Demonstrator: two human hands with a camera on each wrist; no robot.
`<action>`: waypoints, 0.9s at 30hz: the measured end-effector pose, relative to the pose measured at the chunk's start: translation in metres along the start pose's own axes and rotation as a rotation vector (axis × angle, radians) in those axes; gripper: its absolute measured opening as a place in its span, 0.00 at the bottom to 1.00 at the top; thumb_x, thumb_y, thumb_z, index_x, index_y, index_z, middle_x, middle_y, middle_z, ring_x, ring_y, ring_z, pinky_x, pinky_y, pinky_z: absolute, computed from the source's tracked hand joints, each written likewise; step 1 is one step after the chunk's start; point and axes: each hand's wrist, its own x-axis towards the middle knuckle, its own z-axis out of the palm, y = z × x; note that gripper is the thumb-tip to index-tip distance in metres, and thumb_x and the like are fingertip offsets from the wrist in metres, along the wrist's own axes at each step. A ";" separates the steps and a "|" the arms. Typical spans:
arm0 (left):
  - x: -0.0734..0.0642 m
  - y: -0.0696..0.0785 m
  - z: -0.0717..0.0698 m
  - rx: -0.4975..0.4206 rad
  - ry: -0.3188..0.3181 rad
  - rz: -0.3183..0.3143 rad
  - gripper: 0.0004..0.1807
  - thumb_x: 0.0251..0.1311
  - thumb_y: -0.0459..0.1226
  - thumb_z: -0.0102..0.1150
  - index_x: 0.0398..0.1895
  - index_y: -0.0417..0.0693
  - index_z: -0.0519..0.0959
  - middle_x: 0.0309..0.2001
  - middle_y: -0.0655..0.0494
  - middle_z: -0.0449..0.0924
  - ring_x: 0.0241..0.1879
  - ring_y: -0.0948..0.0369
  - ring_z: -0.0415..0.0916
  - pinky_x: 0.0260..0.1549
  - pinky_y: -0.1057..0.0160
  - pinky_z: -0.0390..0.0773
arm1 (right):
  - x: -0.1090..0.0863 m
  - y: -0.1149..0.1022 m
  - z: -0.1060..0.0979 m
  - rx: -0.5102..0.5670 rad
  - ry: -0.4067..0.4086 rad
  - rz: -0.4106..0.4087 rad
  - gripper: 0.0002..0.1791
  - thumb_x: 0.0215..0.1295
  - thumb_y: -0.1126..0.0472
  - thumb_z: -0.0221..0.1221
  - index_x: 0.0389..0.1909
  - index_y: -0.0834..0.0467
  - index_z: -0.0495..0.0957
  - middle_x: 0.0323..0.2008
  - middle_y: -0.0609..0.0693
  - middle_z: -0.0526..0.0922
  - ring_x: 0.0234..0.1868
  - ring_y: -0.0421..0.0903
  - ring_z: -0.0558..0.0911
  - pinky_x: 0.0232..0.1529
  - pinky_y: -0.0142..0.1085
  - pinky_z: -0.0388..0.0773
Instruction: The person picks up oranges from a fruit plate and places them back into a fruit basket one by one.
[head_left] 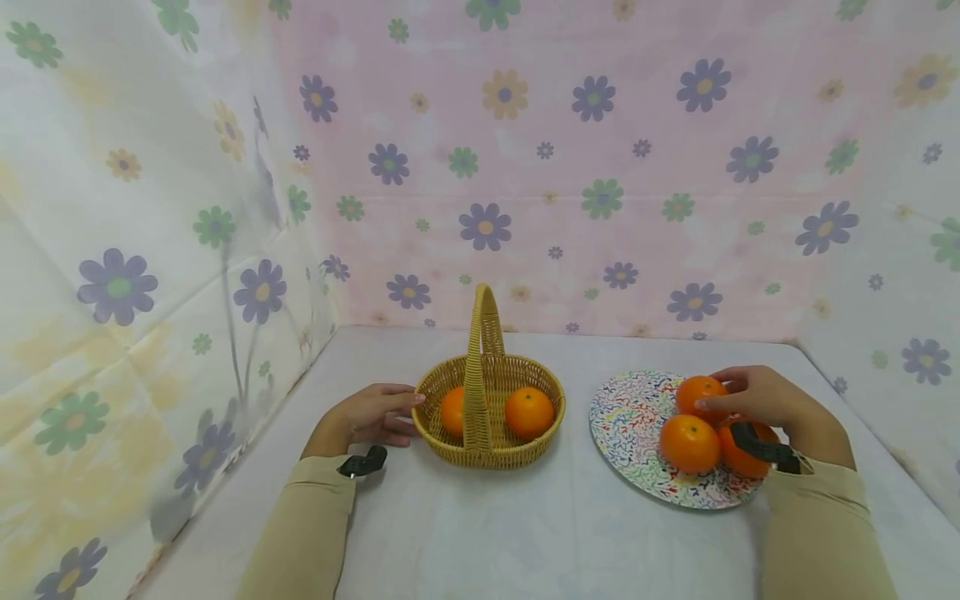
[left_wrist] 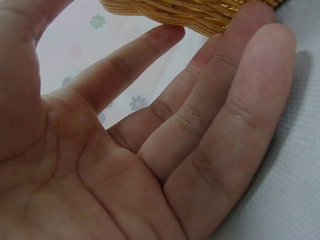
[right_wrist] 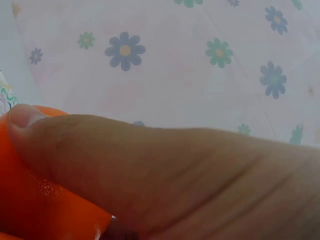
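Note:
A yellow wicker basket [head_left: 487, 450] with a tall arched handle stands mid-table, holding one orange [head_left: 529, 413] right of the handle and another orange [head_left: 452, 411] partly hidden behind it. My left hand [head_left: 378, 414] is at the basket's left side, fingers loosely extended; in the left wrist view the fingertips [left_wrist: 172, 33] meet the wicker wall. On the right, my right hand [head_left: 761, 396] grips the farthest orange [head_left: 697, 392] on a round patterned plate [head_left: 626, 433], thumb on its near side. Two more oranges lie beside it: one in front [head_left: 690, 444], one under the wrist [head_left: 738, 454].
A white cloth covers the table [head_left: 525, 533]. Flower-printed fabric [head_left: 540, 192] rises behind it and at both sides. Dark wrist mounts [head_left: 363, 461] sit at both sleeves. Bare tabletop lies between basket and plate.

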 end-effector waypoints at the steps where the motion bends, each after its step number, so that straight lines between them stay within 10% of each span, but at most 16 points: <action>1: 0.000 0.000 0.000 0.000 -0.002 0.001 0.44 0.64 0.54 0.69 0.77 0.44 0.64 0.58 0.43 0.83 0.48 0.48 0.88 0.46 0.50 0.88 | 0.000 0.000 0.000 0.000 0.007 -0.005 0.54 0.61 0.33 0.68 0.72 0.71 0.64 0.65 0.76 0.73 0.57 0.66 0.79 0.52 0.54 0.86; 27: -0.001 0.003 0.000 0.007 -0.002 -0.014 0.42 0.68 0.52 0.66 0.78 0.44 0.61 0.59 0.42 0.83 0.48 0.47 0.88 0.46 0.50 0.88 | -0.005 -0.040 0.002 0.002 0.137 -0.117 0.48 0.62 0.33 0.67 0.71 0.64 0.69 0.66 0.72 0.74 0.62 0.69 0.75 0.54 0.67 0.78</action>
